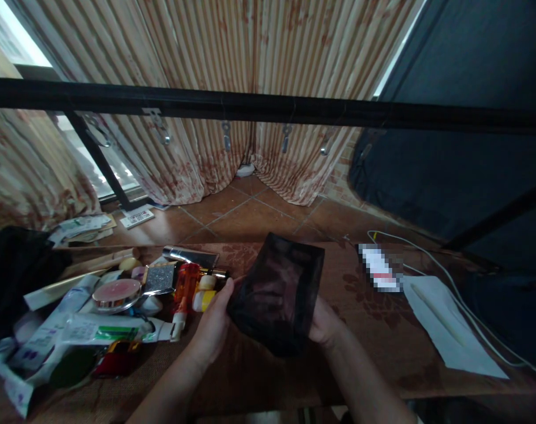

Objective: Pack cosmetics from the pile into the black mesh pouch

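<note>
A black, see-through mesh pouch [272, 306] is held up between my two hands, over the middle of the brown cloth-covered table. My left hand [217, 324] grips its left side, thumb pointing up along the edge. On the other side my right hand [326, 323] holds the pouch, and fingers show dimly through the mesh. Just left of my left hand lies a pile of cosmetics: a red-orange bottle [187, 288], a small yellow-and-white bottle [203, 300], a round pink compact [116, 294], a glittery silver square case [160, 278] and a white-and-green tube [113, 328].
A phone with a blurred screen [379, 270] and a white paper sheet [448, 324] lie on the right, beside a white cable [453, 280]. A black bag [20, 282] is at far left. A dark rail with hooks [250, 107] crosses before striped curtains [197, 53].
</note>
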Action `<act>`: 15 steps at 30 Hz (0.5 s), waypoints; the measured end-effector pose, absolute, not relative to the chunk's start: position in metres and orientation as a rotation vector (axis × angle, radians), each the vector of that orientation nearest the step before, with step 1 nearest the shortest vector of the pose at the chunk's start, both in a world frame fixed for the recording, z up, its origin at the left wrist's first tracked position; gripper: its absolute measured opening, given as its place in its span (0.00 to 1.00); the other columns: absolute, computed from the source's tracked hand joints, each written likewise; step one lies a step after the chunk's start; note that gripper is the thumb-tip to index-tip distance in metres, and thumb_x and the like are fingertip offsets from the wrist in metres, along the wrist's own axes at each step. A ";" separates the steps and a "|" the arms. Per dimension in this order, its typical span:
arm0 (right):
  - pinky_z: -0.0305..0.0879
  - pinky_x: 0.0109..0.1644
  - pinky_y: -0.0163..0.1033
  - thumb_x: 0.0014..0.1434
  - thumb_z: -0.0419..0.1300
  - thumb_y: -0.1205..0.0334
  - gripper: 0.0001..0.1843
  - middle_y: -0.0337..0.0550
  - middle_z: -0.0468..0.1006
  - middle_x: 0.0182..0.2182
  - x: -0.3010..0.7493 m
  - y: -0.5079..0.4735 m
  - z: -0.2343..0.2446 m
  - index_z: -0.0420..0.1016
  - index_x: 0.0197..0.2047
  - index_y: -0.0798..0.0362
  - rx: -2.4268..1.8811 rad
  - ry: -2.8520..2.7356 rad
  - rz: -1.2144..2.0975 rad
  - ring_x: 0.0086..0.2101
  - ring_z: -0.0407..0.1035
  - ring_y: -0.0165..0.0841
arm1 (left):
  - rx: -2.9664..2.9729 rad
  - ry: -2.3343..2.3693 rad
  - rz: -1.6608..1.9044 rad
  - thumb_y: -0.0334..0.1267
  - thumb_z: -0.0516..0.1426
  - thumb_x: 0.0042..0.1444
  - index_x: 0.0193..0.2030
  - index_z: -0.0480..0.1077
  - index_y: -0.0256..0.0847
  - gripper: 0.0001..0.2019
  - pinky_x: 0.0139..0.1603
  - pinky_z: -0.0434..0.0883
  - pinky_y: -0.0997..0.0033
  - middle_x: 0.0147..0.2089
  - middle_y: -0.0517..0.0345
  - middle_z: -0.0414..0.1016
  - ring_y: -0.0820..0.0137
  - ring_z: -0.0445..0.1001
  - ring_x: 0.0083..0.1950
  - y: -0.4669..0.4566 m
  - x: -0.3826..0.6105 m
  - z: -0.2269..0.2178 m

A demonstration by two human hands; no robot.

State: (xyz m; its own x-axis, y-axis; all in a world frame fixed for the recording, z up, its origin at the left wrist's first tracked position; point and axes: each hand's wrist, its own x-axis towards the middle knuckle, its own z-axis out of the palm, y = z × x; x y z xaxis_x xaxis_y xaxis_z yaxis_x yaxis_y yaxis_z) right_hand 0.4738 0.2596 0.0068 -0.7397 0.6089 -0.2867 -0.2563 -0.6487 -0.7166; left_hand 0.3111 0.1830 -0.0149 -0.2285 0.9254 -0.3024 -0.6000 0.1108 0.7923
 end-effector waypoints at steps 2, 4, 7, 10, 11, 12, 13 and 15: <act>0.71 0.47 0.50 0.59 0.57 0.41 0.26 0.47 0.81 0.43 0.477 0.265 0.010 0.72 0.54 0.48 -0.582 -0.835 2.375 0.42 0.76 0.40 | 0.400 0.909 1.466 0.57 0.55 0.59 0.54 0.75 0.38 0.26 0.63 0.64 0.56 0.54 0.48 0.78 0.55 0.71 0.60 0.181 0.311 -0.006; 0.70 0.49 0.53 0.61 0.54 0.40 0.26 0.46 0.80 0.45 0.479 0.270 0.011 0.70 0.56 0.45 -0.508 -0.732 2.347 0.43 0.76 0.41 | 0.424 0.810 1.475 0.58 0.54 0.59 0.55 0.74 0.39 0.27 0.64 0.63 0.54 0.57 0.47 0.76 0.53 0.69 0.63 0.179 0.308 -0.001; 0.68 0.51 0.54 0.63 0.51 0.40 0.25 0.47 0.80 0.45 0.479 0.274 0.010 0.71 0.55 0.46 -0.494 -0.634 2.313 0.45 0.76 0.41 | 0.576 0.730 1.490 0.52 0.61 0.54 0.58 0.72 0.42 0.27 0.66 0.60 0.54 0.63 0.49 0.70 0.52 0.62 0.67 0.175 0.304 0.001; 0.69 0.51 0.51 0.62 0.52 0.42 0.24 0.48 0.81 0.45 0.477 0.273 0.009 0.75 0.50 0.48 -0.574 -0.725 2.305 0.44 0.76 0.40 | 0.737 0.767 1.463 0.40 0.66 0.48 0.60 0.70 0.46 0.30 0.69 0.56 0.56 0.66 0.52 0.67 0.53 0.58 0.70 0.170 0.303 -0.002; 0.70 0.49 0.50 0.61 0.55 0.43 0.22 0.47 0.81 0.45 0.476 0.271 0.008 0.76 0.49 0.48 -0.617 -0.802 2.297 0.44 0.76 0.41 | 0.772 0.820 1.453 0.38 0.67 0.48 0.60 0.71 0.47 0.30 0.70 0.55 0.57 0.66 0.53 0.67 0.53 0.57 0.71 0.169 0.303 -0.002; 0.71 0.47 0.48 0.59 0.58 0.44 0.20 0.47 0.81 0.44 0.475 0.269 0.007 0.77 0.47 0.48 -0.668 -0.892 2.276 0.44 0.76 0.41 | 0.807 0.885 1.441 0.37 0.67 0.48 0.60 0.71 0.47 0.29 0.70 0.55 0.58 0.67 0.53 0.66 0.54 0.56 0.71 0.168 0.304 -0.002; 0.71 0.45 0.47 0.58 0.61 0.46 0.18 0.46 0.81 0.44 0.475 0.266 0.006 0.78 0.45 0.48 -0.724 -0.990 2.239 0.44 0.75 0.41 | 0.844 0.948 1.431 0.36 0.67 0.49 0.59 0.71 0.48 0.29 0.70 0.54 0.58 0.68 0.54 0.65 0.54 0.55 0.72 0.168 0.305 -0.002; 0.72 0.42 0.45 0.56 0.64 0.49 0.16 0.46 0.80 0.44 0.474 0.260 0.004 0.78 0.45 0.49 -0.849 -1.157 2.055 0.44 0.75 0.41 | 0.932 1.038 1.426 0.37 0.67 0.49 0.59 0.72 0.48 0.27 0.71 0.54 0.59 0.69 0.54 0.62 0.54 0.54 0.72 0.169 0.309 -0.002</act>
